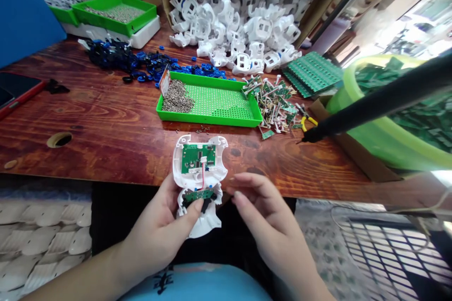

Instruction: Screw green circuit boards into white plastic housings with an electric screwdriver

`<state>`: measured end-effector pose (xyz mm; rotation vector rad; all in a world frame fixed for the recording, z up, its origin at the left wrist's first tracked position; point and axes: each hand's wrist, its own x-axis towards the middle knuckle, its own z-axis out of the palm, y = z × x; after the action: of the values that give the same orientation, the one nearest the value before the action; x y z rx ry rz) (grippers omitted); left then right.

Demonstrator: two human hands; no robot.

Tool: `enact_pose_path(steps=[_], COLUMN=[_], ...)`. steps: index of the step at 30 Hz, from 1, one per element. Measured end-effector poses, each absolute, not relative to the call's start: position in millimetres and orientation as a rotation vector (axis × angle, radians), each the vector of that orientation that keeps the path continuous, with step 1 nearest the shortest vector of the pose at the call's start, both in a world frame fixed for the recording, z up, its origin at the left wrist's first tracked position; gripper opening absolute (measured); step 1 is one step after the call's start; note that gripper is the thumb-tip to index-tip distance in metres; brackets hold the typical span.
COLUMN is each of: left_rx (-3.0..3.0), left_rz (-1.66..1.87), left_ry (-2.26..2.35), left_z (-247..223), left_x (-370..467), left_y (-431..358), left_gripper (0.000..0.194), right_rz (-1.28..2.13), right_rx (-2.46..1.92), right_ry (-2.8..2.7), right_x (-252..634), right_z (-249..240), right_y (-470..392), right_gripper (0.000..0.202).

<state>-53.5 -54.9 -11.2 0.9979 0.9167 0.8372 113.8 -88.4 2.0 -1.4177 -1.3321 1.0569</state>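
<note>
My left hand (160, 223) grips a white plastic housing (183, 179) at the table's front edge, its thumb pressed on the lower part. The upper shell holds a green circuit board (189, 156) with a white connector. A red wire (203, 178) runs from there down to a smaller board (190, 195) in the lower white shell (208, 226). Black pieces sit beside my thumb. Just right of the housing is my right hand (270, 214), fingers bent and apart, with nothing visible in it. Whether its fingertips touch the shell is hard to tell.
Beyond lies a green tray (212, 121) of screws, with small wired boards (277, 103) and yellow-handled pliers (309, 121) to its right. A black rod (353, 110) with a thin tip juts in from the right. White shells (233, 33) and blue-black parts (148, 63) are heaped behind.
</note>
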Motion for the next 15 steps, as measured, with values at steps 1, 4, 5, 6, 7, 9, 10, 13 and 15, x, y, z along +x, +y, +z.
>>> enact_pose_path(steps=[1,4,5,6,7,9,10,13,15], left_rx=[1.055,1.184,1.199,1.207,1.217,1.262,1.286,1.28,1.172], left_rz=[0.836,0.823,0.808,0.792,0.78,0.774,0.781,0.796,0.774], left_ry=[0.924,0.918,0.911,0.906,0.905,0.907,0.911,0.911,0.903], left_z=[-12.4,-15.1,-15.3,-15.0,-14.4,-12.7,-11.8,-9.8,-8.5], left_x=[-54.0,-55.8,-56.3,-56.6,-56.8,-56.6,-56.3,-55.2,-54.3], left_y=[-56.3,-60.2,-61.1,-61.8,-62.2,-62.7,-62.7,-61.9,-60.1], left_gripper=[0.046,0.049,0.049,0.049,0.048,0.047,0.046,0.046,0.047], right_rz=[1.22,1.372,1.336,1.3,1.266,1.207,1.181,1.16,1.226], right_rx=[-1.401,-1.418,-1.441,-1.456,-1.458,-1.44,-1.431,-1.422,-1.451], right_ry=[-1.291,-1.341,-1.361,-1.374,-1.385,-1.406,-1.411,-1.384,-1.349], right_x=[112.2,106.4,105.0,104.1,103.5,102.6,101.9,98.1,96.3], right_z=[1.2,1.1,1.4,1.7,2.0,1.9,1.5,-1.0,-2.1], right_y=[-87.6,-85.5,-85.2,-85.3,-85.7,-86.4,-86.7,-86.2,-86.2], right_gripper=[0.025,0.023,0.021,0.019,0.017,0.014,0.013,0.012,0.015])
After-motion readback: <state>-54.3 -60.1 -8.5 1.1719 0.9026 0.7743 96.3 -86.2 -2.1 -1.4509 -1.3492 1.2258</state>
